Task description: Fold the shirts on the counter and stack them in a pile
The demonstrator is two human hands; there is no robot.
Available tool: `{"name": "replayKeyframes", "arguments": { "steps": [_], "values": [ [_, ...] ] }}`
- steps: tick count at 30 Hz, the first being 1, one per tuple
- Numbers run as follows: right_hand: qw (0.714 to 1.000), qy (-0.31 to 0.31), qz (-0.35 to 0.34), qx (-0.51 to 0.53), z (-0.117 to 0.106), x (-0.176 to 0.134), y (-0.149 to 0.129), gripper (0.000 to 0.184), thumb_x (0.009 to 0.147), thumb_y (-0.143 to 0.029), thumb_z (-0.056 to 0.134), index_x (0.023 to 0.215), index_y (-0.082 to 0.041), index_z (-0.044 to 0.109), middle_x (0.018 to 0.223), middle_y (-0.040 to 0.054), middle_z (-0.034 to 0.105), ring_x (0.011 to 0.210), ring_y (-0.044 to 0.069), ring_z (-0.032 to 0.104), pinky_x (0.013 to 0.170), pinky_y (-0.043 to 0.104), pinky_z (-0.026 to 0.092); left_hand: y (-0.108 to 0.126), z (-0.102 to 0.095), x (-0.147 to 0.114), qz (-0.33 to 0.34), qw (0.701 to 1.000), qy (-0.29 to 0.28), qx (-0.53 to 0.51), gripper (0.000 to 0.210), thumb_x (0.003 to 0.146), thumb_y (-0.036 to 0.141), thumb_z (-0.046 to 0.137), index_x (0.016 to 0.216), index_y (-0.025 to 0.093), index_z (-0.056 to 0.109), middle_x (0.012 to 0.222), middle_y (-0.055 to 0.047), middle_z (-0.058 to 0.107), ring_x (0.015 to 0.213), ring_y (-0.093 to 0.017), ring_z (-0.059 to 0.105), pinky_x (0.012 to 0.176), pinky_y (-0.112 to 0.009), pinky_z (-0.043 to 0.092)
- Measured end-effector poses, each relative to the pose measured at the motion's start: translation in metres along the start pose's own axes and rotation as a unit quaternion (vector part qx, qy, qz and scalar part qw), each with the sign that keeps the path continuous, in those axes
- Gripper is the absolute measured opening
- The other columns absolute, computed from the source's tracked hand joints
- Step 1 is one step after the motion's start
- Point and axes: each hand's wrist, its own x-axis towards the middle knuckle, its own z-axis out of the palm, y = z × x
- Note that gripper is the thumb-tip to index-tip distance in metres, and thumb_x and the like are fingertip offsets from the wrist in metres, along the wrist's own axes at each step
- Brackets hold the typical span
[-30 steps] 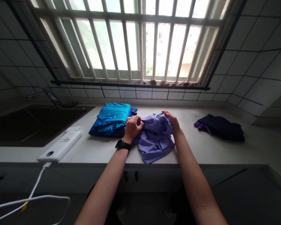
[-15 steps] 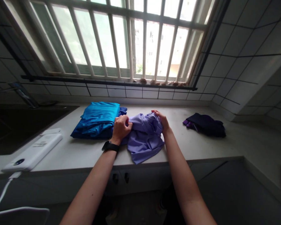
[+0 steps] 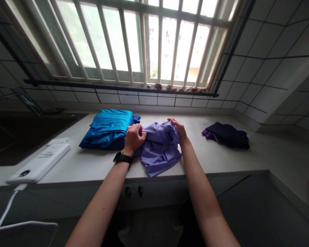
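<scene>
A lavender garment [image 3: 161, 147] lies bunched on the counter, its lower part spread toward the front edge. My left hand [image 3: 134, 137], with a black watch on the wrist, is closed in a fist on the garment's left side. At the garment's upper right, my right hand [image 3: 179, 128] curves round the bunched cloth, thumb side hidden behind the folds. Just left of my left hand sits a folded pile of bright blue cloth [image 3: 110, 125], with darker blue cloth beneath it. Which kind of garment the lavender one is, I cannot tell.
Dark navy and purple cloth [image 3: 226, 135] lies on the right of the counter [image 3: 195, 164]. At the left, a white power bank [image 3: 42, 163] with a cable stands near the dark sink [image 3: 5, 137] and its faucet [image 3: 28, 101]. A barred window [image 3: 134, 44] is behind.
The view has shifted slightly. Both hands keep their places on the lavender garment, and the cloth looks nearly the same.
</scene>
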Motion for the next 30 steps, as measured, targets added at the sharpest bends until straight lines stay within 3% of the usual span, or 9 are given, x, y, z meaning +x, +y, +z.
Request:
{"name": "replayKeyframes", "arguments": {
  "steps": [6, 11, 20, 25, 30],
  "values": [
    [1.0, -0.005, -0.005, -0.025, -0.0006, -0.0009, 0.0001, 0.035, 0.071, -0.052, 0.073, 0.094, -0.026, 0.068, 0.082, -0.0018, 0.066, 0.084, 0.02, 0.066, 0.078, 0.031, 0.054, -0.0012, 0.0009, -0.0006, -0.001, 1.0, -0.004, 0.0, 0.024, 0.077, 0.018, 0.056, 0.071, 0.027, 0.034, 0.071, -0.002, 0.053, 0.077, -0.026, 0.056, 0.084, -0.042, 0.044],
    [1.0, 0.0, 0.002, 0.01, -0.0009, -0.0017, 0.0005, 0.031, 0.07, -0.044, 0.074, 0.095, -0.025, 0.069, 0.084, -0.0019, 0.067, 0.086, 0.02, 0.066, 0.079, 0.031, 0.054, -0.0011, 0.0004, -0.0011, -0.005, 1.0, -0.012, 0.002, 0.024, 0.078, 0.016, 0.056, 0.072, 0.027, 0.035, 0.072, -0.002, 0.053, 0.079, -0.026, 0.057, 0.086, -0.041, 0.044],
    [0.999, 0.0, 0.004, 0.032, -0.0009, -0.0007, -0.0002, 0.03, 0.068, -0.042, 0.078, 0.092, -0.025, 0.069, 0.075, -0.0049, 0.065, 0.071, 0.016, 0.062, 0.067, 0.028, 0.053, 0.0025, -0.0001, -0.0013, -0.013, 1.0, -0.021, 0.005, 0.022, 0.077, 0.016, 0.056, 0.073, 0.026, 0.037, 0.072, -0.002, 0.052, 0.08, -0.025, 0.056, 0.086, -0.04, 0.042],
    [0.999, 0.0, -0.01, 0.039, -0.003, -0.0009, 0.002, 0.027, 0.071, -0.038, 0.076, 0.093, -0.025, 0.069, 0.08, -0.0047, 0.066, 0.075, 0.016, 0.064, 0.072, 0.027, 0.055, 0.0048, -0.0003, -0.0011, -0.024, 0.999, -0.027, 0.009, 0.023, 0.077, 0.014, 0.057, 0.073, 0.026, 0.037, 0.075, -0.003, 0.054, 0.084, -0.026, 0.057, 0.089, -0.041, 0.042],
    [1.0, -0.006, -0.026, -0.015, -0.0071, 0.0039, 0.0028, 0.031, 0.077, -0.048, 0.075, 0.097, -0.025, 0.068, 0.085, -0.0027, 0.067, 0.084, 0.018, 0.066, 0.081, 0.03, 0.058, 0.0033, 0.0037, -0.001, -0.023, 0.999, -0.024, 0.006, 0.023, 0.078, 0.014, 0.057, 0.074, 0.026, 0.038, 0.076, -0.003, 0.055, 0.084, -0.026, 0.058, 0.089, -0.041, 0.043]
  ]
}}
